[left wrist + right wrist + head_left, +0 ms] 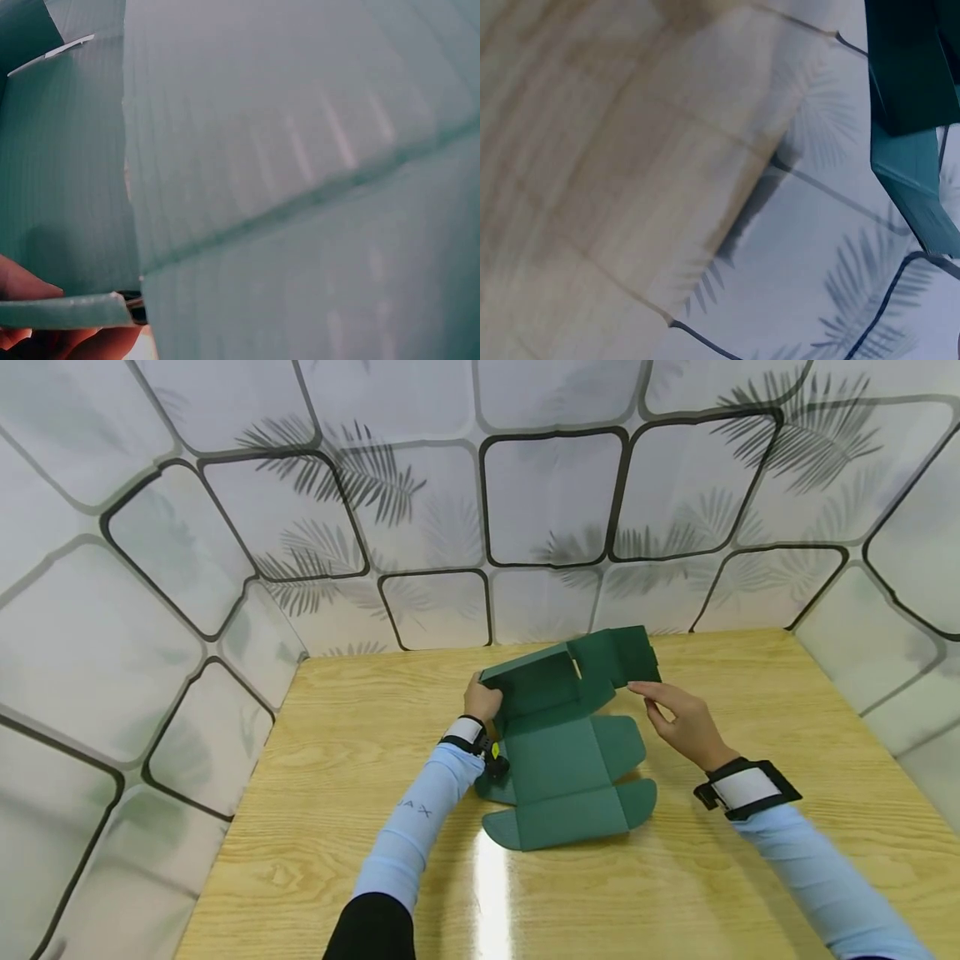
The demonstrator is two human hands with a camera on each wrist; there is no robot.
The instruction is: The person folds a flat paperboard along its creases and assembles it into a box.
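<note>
A partly folded green cardboard box lies on the table, its far section raised and its near panels spread flat with rounded flaps. My left hand grips the left wall of the raised section. In the left wrist view the thumb is on one side of a cardboard edge, fingers on the other. My right hand is at the far right, its index fingertip at the lower corner of the raised end flap, thumb apart from it. The right wrist view shows bent green flaps but no fingers.
The wood-grain table extends around the box. A pale curtain with dark outlines and leaf prints hangs behind the table's far edge and along both sides. Light glares on the tabletop in front of the box.
</note>
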